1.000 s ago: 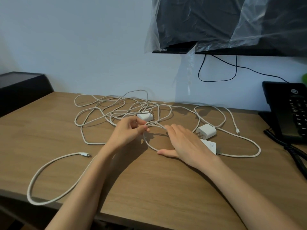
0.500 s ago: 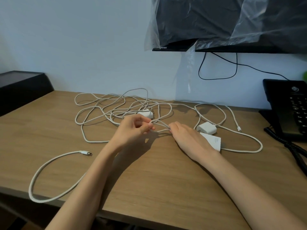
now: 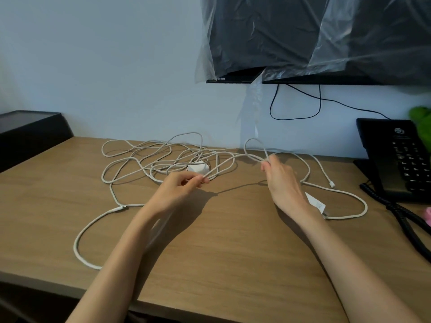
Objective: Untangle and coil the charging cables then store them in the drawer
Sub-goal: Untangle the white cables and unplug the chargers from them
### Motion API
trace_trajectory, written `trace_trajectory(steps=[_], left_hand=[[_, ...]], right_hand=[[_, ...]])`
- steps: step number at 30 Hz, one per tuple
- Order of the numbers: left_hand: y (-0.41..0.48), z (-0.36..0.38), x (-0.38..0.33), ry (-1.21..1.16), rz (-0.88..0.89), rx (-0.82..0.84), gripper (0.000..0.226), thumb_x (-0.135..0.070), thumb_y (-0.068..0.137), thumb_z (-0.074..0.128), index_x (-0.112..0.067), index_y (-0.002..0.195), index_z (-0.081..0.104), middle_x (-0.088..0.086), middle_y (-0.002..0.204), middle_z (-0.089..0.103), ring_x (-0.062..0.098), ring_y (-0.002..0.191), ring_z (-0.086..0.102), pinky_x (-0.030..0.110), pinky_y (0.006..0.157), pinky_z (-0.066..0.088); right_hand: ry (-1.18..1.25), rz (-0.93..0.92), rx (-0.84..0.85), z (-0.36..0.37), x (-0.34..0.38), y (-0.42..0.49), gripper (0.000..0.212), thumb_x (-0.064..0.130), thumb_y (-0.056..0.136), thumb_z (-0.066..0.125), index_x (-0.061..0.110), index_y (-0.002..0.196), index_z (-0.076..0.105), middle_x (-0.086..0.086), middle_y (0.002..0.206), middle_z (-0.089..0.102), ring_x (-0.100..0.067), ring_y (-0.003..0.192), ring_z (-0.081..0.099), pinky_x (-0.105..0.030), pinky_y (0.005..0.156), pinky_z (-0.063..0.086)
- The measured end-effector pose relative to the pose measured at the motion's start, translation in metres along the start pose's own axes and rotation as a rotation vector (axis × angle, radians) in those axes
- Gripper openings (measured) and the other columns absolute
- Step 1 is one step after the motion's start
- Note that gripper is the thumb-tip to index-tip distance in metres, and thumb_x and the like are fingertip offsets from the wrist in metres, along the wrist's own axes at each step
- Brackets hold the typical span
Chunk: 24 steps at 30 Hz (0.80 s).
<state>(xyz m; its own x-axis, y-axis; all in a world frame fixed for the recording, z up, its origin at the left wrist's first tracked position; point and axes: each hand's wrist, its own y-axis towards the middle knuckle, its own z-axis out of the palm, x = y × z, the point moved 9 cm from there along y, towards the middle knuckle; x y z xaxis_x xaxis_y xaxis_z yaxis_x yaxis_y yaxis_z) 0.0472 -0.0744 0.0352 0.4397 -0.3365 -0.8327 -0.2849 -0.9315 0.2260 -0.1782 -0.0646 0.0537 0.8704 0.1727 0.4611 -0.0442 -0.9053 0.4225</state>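
On desk [image 3: 233, 252], mid-back: white cables [image 3: 144, 159] in one loose tangle, spreading from left-centre across to near the phone [image 3: 401, 159]. I see the left hand [image 3: 182, 187] pinching a strand between thumb and fingertips, just in front of a white charger [image 3: 198, 167] sitting in the tangle. Right hand [image 3: 284, 183] pinches cable further right, raised off the desk, with a small loop [image 3: 254, 148] standing above its fingers. Two strands run between the hands. Second charger [image 3: 316, 203] partly hidden behind right wrist. One plug [image 3: 122, 208] lies left of the left forearm, another plug [image 3: 331, 184] right of the right hand.
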Motion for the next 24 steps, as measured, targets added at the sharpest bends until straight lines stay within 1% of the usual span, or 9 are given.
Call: trace_trajectory(steps=[3, 5, 6, 8, 13, 16, 19, 21, 24], left_hand=[[0.003, 0.009, -0.004, -0.149, -0.067, 0.078, 0.020, -0.037, 0.088, 0.060, -0.029, 0.097, 0.075, 0.005, 0.087, 0.069, 0.012, 0.075, 0.048, 0.025, 0.067, 0.039], [0.008, 0.018, -0.010, -0.197, -0.101, 0.133, 0.020, -0.030, 0.085, 0.065, -0.022, 0.101, 0.075, -0.006, 0.092, 0.073, 0.003, 0.078, 0.055, 0.016, 0.067, 0.043], [0.011, 0.022, -0.014, -0.202, -0.107, 0.152, 0.020, -0.027, 0.084, 0.067, -0.017, 0.101, 0.074, -0.010, 0.089, 0.073, -0.001, 0.075, 0.057, 0.014, 0.066, 0.044], [0.019, 0.029, -0.021, -0.217, -0.113, 0.161, 0.020, -0.023, 0.082, 0.071, -0.013, 0.099, 0.075, -0.010, 0.079, 0.072, -0.002, 0.068, 0.059, 0.012, 0.064, 0.046], [0.036, 0.042, -0.020, -0.251, -0.143, 0.084, 0.019, -0.019, 0.080, 0.074, -0.009, 0.095, 0.075, 0.000, 0.076, 0.073, 0.003, 0.062, 0.062, 0.013, 0.062, 0.050], [0.040, 0.053, -0.015, -0.265, -0.160, 0.047, 0.017, -0.014, 0.078, 0.075, -0.006, 0.093, 0.074, 0.008, 0.079, 0.073, 0.006, 0.059, 0.064, 0.020, 0.068, 0.054], [0.040, 0.057, -0.011, -0.248, -0.153, -0.002, 0.019, -0.012, 0.076, 0.076, -0.003, 0.092, 0.074, -0.002, 0.066, 0.072, 0.003, 0.052, 0.062, 0.012, 0.058, 0.050], [0.039, 0.055, -0.009, -0.256, -0.148, -0.045, 0.014, -0.013, 0.075, 0.078, -0.008, 0.087, 0.075, -0.003, 0.060, 0.070, 0.004, 0.053, 0.062, 0.011, 0.057, 0.048], [0.037, 0.052, -0.010, -0.291, -0.127, -0.077, 0.011, -0.014, 0.073, 0.079, -0.012, 0.083, 0.075, -0.005, 0.064, 0.071, 0.003, 0.061, 0.065, 0.012, 0.060, 0.049]], right_hand=[[0.026, 0.027, -0.019, -0.002, -0.006, 0.003, 0.026, 0.026, 0.104, 0.027, 0.015, 0.091, 0.047, -0.006, 0.078, 0.055, -0.028, 0.070, 0.050, -0.036, 0.058, 0.031], [0.040, 0.045, 0.005, -0.001, -0.007, 0.004, 0.027, 0.027, 0.104, 0.027, 0.015, 0.092, 0.048, -0.003, 0.075, 0.053, -0.026, 0.070, 0.049, -0.035, 0.057, 0.029], [0.051, 0.049, 0.024, 0.001, -0.007, 0.004, 0.028, 0.027, 0.104, 0.027, 0.016, 0.092, 0.049, -0.001, 0.072, 0.051, -0.024, 0.068, 0.048, -0.035, 0.055, 0.028], [0.084, 0.045, 0.081, 0.008, -0.006, 0.003, 0.029, 0.028, 0.104, 0.027, 0.017, 0.092, 0.051, 0.005, 0.068, 0.048, -0.017, 0.063, 0.046, -0.031, 0.052, 0.026], [0.276, 0.050, 0.184, 0.018, -0.003, 0.002, 0.029, 0.026, 0.104, 0.031, 0.017, 0.086, 0.051, 0.005, 0.071, 0.052, -0.013, 0.063, 0.046, -0.032, 0.062, 0.036], [0.407, 0.058, 0.227, 0.022, 0.000, 0.001, 0.029, 0.024, 0.104, 0.030, 0.018, 0.084, 0.049, 0.007, 0.081, 0.061, -0.009, 0.066, 0.052, -0.026, 0.063, 0.040], [0.489, 0.080, 0.296, 0.033, 0.003, -0.001, 0.026, 0.025, 0.104, 0.031, 0.020, 0.088, 0.050, 0.002, 0.096, 0.066, -0.014, 0.079, 0.060, -0.027, 0.067, 0.050], [0.548, 0.110, 0.319, 0.035, 0.002, -0.002, 0.026, 0.026, 0.105, 0.031, 0.019, 0.089, 0.051, -0.002, 0.097, 0.068, -0.014, 0.078, 0.062, -0.027, 0.069, 0.052], [0.666, 0.176, 0.375, 0.040, 0.001, -0.002, 0.025, 0.023, 0.105, 0.032, 0.015, 0.090, 0.050, 0.000, 0.095, 0.067, -0.015, 0.085, 0.065, -0.026, 0.076, 0.052]])
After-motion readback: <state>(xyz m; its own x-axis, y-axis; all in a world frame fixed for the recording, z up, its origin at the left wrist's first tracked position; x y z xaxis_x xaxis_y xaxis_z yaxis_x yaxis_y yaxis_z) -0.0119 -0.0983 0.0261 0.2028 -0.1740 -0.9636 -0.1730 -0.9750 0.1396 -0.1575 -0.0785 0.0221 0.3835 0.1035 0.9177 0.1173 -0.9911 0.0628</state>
